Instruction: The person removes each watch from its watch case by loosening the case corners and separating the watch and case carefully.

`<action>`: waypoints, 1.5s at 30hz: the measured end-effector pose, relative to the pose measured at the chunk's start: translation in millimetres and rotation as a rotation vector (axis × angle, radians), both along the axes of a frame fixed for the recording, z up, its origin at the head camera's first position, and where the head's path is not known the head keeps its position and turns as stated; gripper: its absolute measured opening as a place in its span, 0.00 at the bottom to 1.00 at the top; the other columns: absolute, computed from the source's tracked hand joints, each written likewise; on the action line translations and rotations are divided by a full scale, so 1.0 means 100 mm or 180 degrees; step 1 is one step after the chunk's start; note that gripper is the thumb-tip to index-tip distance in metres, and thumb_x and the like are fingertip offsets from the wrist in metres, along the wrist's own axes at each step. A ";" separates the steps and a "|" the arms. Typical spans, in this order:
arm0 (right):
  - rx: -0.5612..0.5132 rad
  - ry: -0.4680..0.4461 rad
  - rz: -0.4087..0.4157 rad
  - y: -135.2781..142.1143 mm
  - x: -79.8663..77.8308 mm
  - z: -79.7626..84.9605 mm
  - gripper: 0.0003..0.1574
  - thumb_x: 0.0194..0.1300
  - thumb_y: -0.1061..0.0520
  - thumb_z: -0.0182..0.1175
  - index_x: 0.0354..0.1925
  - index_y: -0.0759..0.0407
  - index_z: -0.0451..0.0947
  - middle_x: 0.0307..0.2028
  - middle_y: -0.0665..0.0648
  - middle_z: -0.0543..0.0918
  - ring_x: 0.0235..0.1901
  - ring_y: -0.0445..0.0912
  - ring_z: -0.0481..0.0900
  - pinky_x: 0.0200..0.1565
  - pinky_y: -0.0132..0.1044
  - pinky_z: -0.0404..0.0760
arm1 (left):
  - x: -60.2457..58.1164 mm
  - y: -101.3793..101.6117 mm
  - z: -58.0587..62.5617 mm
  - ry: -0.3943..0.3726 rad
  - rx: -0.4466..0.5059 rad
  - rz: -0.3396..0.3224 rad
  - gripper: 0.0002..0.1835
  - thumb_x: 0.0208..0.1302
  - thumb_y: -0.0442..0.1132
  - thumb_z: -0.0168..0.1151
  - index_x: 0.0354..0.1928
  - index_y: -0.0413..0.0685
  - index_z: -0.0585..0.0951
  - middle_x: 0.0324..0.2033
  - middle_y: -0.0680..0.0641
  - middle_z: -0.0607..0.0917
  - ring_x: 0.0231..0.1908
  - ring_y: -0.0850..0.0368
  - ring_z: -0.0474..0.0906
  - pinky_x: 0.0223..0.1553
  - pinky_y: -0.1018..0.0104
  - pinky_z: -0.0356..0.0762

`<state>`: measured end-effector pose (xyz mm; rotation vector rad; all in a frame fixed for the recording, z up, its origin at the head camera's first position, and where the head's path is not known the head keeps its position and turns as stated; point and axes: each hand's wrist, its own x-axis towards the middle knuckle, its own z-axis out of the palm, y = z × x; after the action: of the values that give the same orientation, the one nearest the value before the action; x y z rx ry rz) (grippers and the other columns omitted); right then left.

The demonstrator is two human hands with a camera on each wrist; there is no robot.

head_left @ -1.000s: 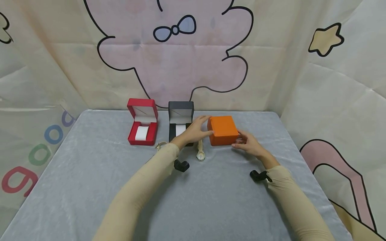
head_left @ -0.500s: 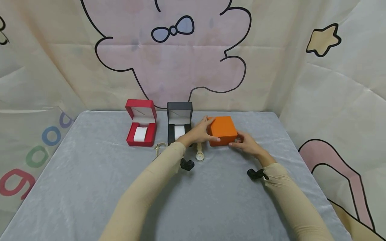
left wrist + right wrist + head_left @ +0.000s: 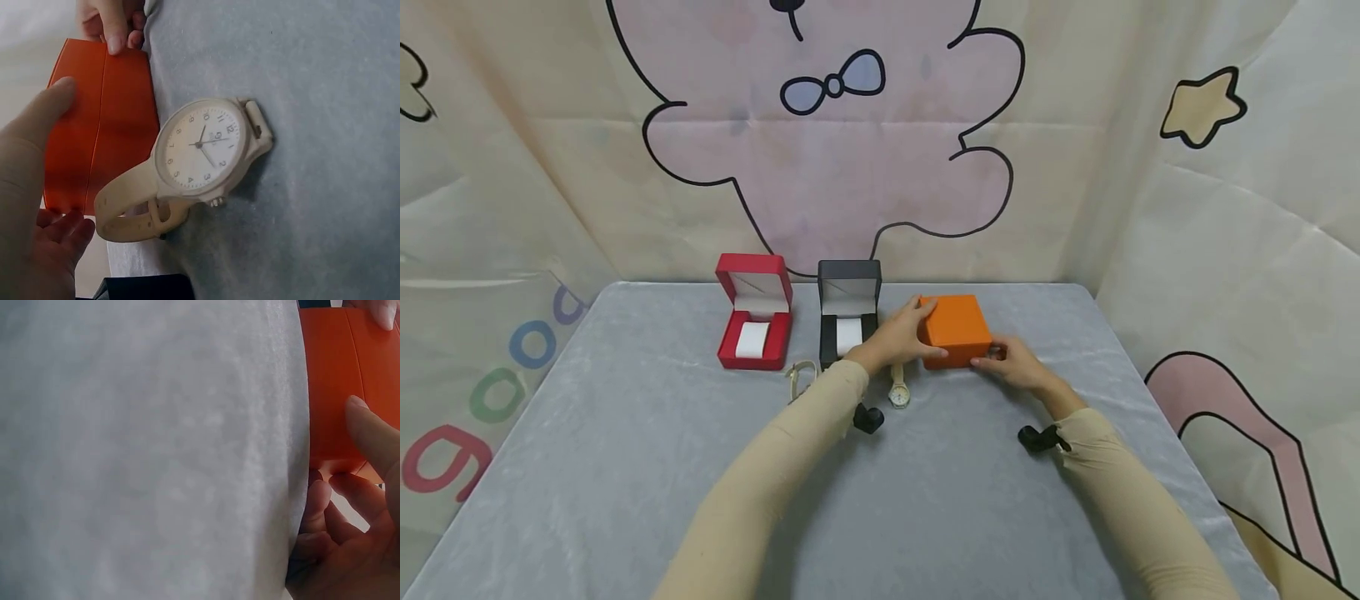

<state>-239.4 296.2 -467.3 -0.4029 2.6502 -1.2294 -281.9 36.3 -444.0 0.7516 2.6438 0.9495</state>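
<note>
The orange watch box point(image 3: 958, 321) stands closed at the back right, a lid seam running across its front. My left hand point(image 3: 895, 340) grips its left side, thumb on the front above the seam in the left wrist view. My right hand point(image 3: 1017, 363) holds the right side, thumb on the front below the seam and fingers curled against the side in the right wrist view. A beige watch point(image 3: 898, 393) lies just in front, its white dial point(image 3: 201, 145) large in the left wrist view. What the box contains is hidden.
To the left, a black watch box point(image 3: 849, 273) and a red one point(image 3: 752, 265) stand with lids raised, each with a white cushion. Another beige watch point(image 3: 802, 375) lies partly behind my left sleeve. A grey cloth point(image 3: 955, 500) covers the table; printed curtains hang behind.
My left hand has moved right and its thumb now lies on the front of the orange watch box. The right hand has barely shifted, and the box stays in place.
</note>
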 end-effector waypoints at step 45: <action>0.0271 0.0088 0.0058 0.01 0.01 0.01 0.24 0.70 0.58 0.64 0.58 0.71 0.77 0.39 0.65 0.84 0.29 0.43 0.72 0.31 0.32 0.73 | -0.08 -0.03 0.10 -0.0530 0.0828 0.0324 0.46 0.54 0.61 0.74 0.74 0.66 0.68 0.71 0.47 0.73 0.65 0.52 0.72 0.66 0.52 0.73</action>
<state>-238.1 297.2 -466.4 -0.4322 2.7046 -1.1089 -290.3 33.5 -433.8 0.5657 2.4623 1.3405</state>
